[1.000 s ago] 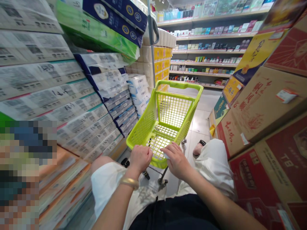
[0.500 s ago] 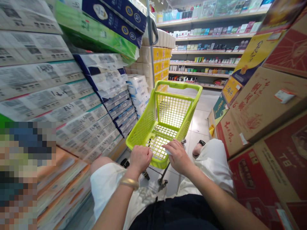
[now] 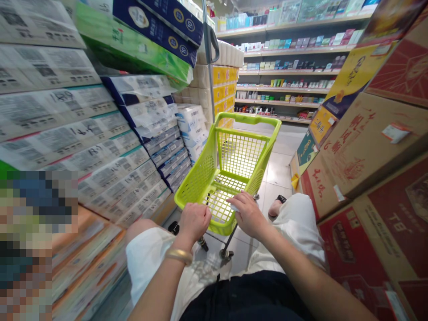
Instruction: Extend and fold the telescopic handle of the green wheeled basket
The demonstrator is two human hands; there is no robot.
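A lime-green plastic shopping cart (image 3: pixel 207 174) with nothing in its basket stands in a narrow store aisle right in front of me. My left hand (image 3: pixel 194 220) is closed in a fist over the cart's near rim. My right hand (image 3: pixel 248 215) rests curled on the same rim to the right, with a small white object partly showing under its fingers. A gold bracelet (image 3: pixel 179 254) circles my left wrist. My white trouser legs (image 3: pixel 297 232) and one sandalled foot (image 3: pixel 278 204) show below.
Stacked tissue and paper packs (image 3: pixel 100 133) wall the left side. Cardboard cartons (image 3: pixel 371 151) are piled on the right. Shelves of small goods (image 3: pixel 287 67) cross the aisle's far end. A grey pole with a handle (image 3: pixel 210 44) rises behind the cart. The tiled floor (image 3: pixel 277 169) runs ahead.
My right hand has slid a little forward and up along the cart's rim. The cart and the view have shifted slightly to the left. My left hand keeps its grip.
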